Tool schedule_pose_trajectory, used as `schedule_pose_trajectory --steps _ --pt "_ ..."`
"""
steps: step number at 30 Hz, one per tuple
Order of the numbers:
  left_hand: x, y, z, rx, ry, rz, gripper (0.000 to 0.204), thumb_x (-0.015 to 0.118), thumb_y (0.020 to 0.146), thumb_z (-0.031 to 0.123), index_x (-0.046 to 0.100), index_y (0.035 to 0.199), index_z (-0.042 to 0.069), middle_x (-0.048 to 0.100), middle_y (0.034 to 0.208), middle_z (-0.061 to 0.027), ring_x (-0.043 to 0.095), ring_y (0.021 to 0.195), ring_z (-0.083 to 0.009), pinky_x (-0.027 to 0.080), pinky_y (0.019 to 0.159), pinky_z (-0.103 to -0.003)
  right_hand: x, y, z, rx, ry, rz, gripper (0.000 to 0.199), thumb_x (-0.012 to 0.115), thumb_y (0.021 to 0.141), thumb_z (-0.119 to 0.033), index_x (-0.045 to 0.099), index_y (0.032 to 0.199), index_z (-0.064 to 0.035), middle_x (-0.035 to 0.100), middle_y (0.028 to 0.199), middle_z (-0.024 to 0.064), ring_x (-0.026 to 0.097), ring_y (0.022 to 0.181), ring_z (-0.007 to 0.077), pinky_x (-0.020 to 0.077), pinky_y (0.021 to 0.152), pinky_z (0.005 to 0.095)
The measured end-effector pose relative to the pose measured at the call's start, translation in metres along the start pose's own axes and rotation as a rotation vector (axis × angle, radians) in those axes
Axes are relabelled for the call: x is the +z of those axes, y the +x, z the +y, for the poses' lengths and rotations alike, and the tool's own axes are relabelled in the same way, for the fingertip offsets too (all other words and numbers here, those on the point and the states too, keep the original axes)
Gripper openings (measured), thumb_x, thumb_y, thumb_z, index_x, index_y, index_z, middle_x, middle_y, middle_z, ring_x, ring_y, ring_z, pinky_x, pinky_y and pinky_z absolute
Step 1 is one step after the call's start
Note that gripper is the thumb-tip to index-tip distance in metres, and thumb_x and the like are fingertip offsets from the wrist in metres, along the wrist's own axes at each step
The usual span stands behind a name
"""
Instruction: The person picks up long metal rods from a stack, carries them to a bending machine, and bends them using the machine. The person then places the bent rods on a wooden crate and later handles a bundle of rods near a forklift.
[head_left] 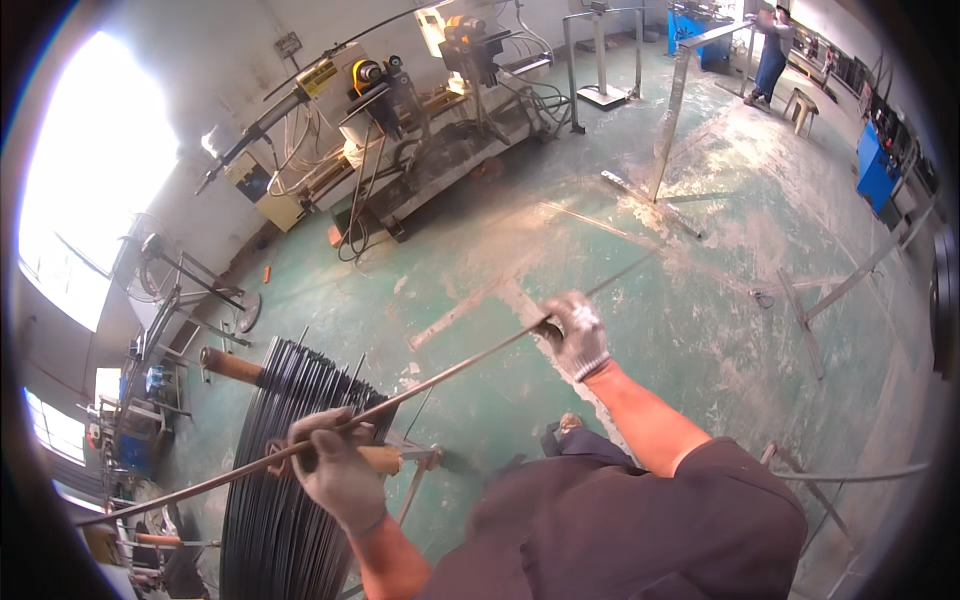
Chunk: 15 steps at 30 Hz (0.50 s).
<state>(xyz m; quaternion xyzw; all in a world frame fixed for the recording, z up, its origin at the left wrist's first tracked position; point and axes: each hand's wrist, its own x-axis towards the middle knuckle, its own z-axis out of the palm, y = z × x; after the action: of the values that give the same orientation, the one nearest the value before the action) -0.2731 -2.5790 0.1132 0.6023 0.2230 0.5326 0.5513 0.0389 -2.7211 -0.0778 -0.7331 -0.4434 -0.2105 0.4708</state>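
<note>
A long thin metal rod (460, 368) runs across in front of me, from the lower left up toward the right, where its far end blurs against the floor. My left hand (338, 475), in a pale work glove, is closed round the rod above a bundle of dark thin rods (275, 490). Further along, my right hand (577, 338), also gloved, grips the rod with curled fingers. The bundle rests across a stand with brown rollers (232, 364), just left of my body; part of it is hidden behind my left hand.
A bench with machines (440, 170) and hanging cables stands along the far wall. Metal frame stands (672, 120) rise at the back right, near another person (772, 55) and a stool (800, 108). Bars lie on the green floor (480, 270). A pedestal fan (150, 265) is at the left.
</note>
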Motion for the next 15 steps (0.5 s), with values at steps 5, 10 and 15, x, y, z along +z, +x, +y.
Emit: schedule_pose_trajectory --steps 5,10,15 --pt "0.035 0.101 -0.042 0.017 -0.152 0.083 0.033 0.068 0.101 0.035 0.062 0.108 0.004 0.066 0.099 -0.0104 0.062 0.081 -0.0168 0.053 0.072 -0.028 0.099 0.079 0.056 0.862 1.116 0.521 0.042 0.074 0.098 -0.023 0.055 0.130 -0.0026 0.062 0.120 0.0154 0.065 0.106 0.0265 0.0571 0.092 0.0428" --pt "0.049 0.189 -0.135 0.042 -0.005 0.263 0.033 0.067 0.101 0.036 0.061 0.110 0.005 0.067 0.102 -0.0117 0.063 0.083 -0.0181 0.054 0.074 -0.030 0.176 0.202 0.032 1.148 1.729 -0.184 0.031 0.066 0.102 -0.018 0.056 0.127 -0.0021 0.064 0.116 0.0131 0.067 0.105 0.0251 0.0596 0.092 0.0418" --pt "0.057 0.338 -0.248 -0.124 -0.264 0.046 0.035 0.069 0.102 0.033 0.059 0.113 0.001 0.066 0.107 -0.0148 0.064 0.082 -0.0217 0.055 0.080 -0.036 0.296 0.300 0.114 1.206 1.474 0.067 0.011 0.066 0.098 -0.006 0.065 0.108 -0.0021 0.071 0.095 0.0118 0.072 0.088 0.0275 0.0633 0.083 0.0453"
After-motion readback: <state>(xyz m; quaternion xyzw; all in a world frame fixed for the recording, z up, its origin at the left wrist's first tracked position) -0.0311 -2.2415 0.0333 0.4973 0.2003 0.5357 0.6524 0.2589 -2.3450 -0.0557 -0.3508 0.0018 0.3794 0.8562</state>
